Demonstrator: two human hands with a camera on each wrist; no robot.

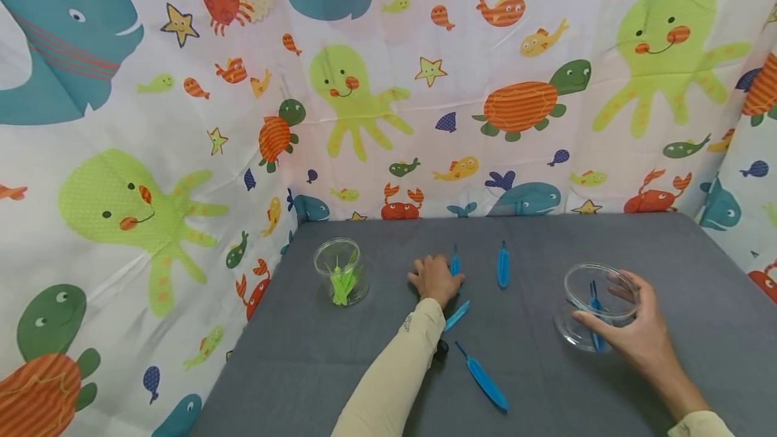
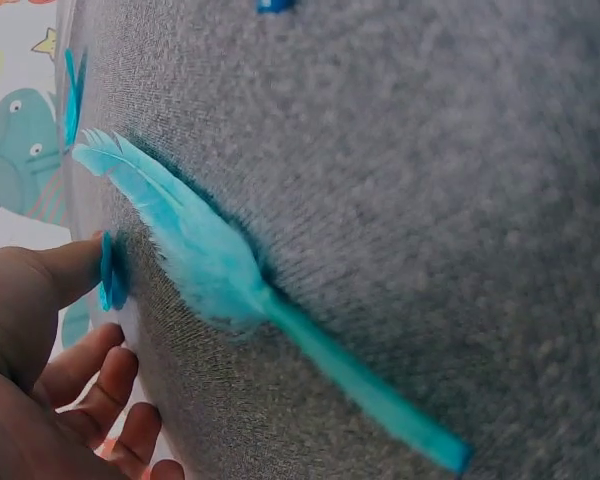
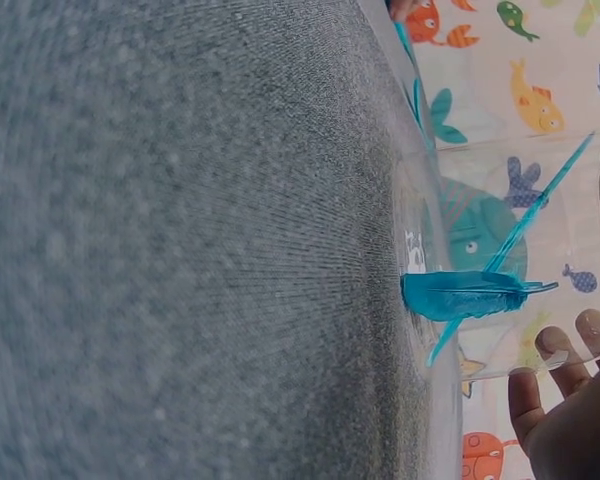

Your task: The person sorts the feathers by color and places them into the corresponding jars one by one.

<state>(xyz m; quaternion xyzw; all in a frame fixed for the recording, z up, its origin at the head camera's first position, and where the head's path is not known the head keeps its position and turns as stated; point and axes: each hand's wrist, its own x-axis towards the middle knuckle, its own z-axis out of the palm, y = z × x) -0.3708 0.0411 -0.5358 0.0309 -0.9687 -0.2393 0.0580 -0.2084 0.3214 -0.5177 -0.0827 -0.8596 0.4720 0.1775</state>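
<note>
My left hand [image 1: 436,280] reaches low over the grey table beside a blue feather [image 1: 455,264]. In the left wrist view its thumb is right at a blue feather [image 2: 106,270], with the other fingers apart from it. A larger light-blue feather [image 2: 195,250] lies closer to that camera. My right hand [image 1: 645,329] grips a clear round container [image 1: 570,336] on the right, thumb on one side and fingers round the other. Inside it, blue feathers [image 3: 465,295] cross each other. More blue feathers lie loose: one farther back [image 1: 503,266], one in front [image 1: 487,381], one by the left wrist [image 1: 456,315].
Another clear container [image 1: 363,288] stands at the left with light-green feathers [image 1: 342,286] in it. A small black object [image 1: 441,351] shows beside the left sleeve. The grey table [image 1: 273,369] ends at a curtain [image 1: 376,174] printed with sea animals.
</note>
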